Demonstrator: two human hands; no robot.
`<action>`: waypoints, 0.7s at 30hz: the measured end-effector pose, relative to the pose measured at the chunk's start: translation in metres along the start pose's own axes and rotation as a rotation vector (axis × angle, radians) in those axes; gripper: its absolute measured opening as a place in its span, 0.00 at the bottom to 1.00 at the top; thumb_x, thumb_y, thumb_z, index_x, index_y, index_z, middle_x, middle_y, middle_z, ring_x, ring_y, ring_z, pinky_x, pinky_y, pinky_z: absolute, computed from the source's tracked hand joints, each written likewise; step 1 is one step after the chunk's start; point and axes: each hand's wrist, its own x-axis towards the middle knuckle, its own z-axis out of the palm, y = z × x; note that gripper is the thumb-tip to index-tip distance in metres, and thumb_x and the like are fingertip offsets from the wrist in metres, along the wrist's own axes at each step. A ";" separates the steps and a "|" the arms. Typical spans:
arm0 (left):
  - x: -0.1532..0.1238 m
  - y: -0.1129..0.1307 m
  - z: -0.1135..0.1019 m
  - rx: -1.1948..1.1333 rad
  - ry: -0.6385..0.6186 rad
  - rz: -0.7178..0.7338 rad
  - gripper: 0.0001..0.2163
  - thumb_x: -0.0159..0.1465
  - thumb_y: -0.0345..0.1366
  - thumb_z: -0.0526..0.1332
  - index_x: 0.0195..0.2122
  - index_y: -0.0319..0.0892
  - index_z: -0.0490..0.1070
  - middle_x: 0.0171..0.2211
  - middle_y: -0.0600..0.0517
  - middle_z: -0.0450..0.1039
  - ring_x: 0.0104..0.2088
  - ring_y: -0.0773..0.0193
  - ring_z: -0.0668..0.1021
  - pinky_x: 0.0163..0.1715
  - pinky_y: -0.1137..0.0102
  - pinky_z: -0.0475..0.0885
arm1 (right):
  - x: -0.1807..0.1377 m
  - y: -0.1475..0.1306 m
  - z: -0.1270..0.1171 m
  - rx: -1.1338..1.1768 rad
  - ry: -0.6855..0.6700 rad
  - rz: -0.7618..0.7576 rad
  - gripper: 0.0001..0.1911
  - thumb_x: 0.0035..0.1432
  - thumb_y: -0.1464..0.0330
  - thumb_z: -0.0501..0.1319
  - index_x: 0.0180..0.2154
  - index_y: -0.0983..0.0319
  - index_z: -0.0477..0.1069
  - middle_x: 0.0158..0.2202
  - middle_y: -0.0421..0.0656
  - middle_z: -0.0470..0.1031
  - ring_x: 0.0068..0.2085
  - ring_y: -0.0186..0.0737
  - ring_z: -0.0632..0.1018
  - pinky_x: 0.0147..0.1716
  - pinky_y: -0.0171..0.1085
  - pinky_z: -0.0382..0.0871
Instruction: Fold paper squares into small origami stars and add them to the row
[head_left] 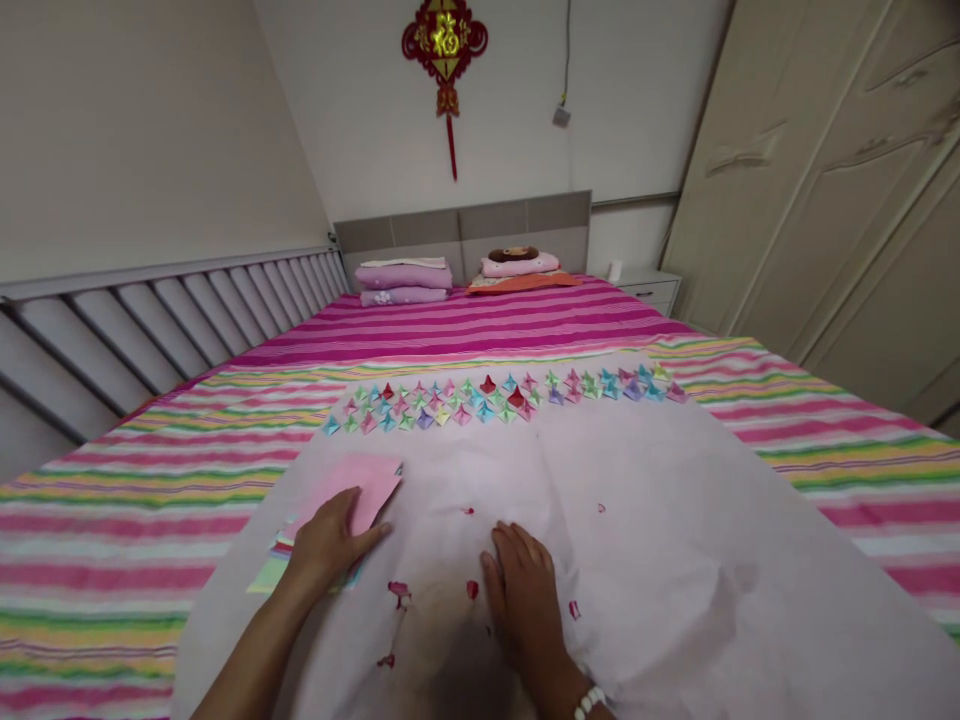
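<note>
My left hand (330,540) lies over the lower part of a stack of coloured paper sheets, with the thumb spread away from the fingers. A pink paper sheet (364,480) tops the stack; the edge of a green sheet (268,577) shows below. My right hand (525,590) rests palm down on the large white sheet (652,560), fingers stretched out, nothing visible in it. Beyond both hands, many small folded paper pieces (424,418) stand in rows, in pink, blue, green, yellow, purple and red.
Red marks or scraps (397,590) dot the white sheet near my hands. Underneath is a bed with a striped bedspread (112,545). Folded bedding (405,280) and a pillow (519,263) lie at the headboard. A rail (172,320) runs along the left; a wardrobe (832,190) stands right.
</note>
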 end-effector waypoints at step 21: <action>-0.007 0.005 -0.023 -0.052 0.106 -0.159 0.19 0.62 0.44 0.51 0.47 0.43 0.74 0.35 0.48 0.80 0.38 0.54 0.79 0.30 0.69 0.68 | 0.000 0.002 0.001 0.007 -0.001 -0.011 0.16 0.64 0.67 0.52 0.49 0.66 0.70 0.50 0.53 0.75 0.54 0.53 0.72 0.51 0.51 0.63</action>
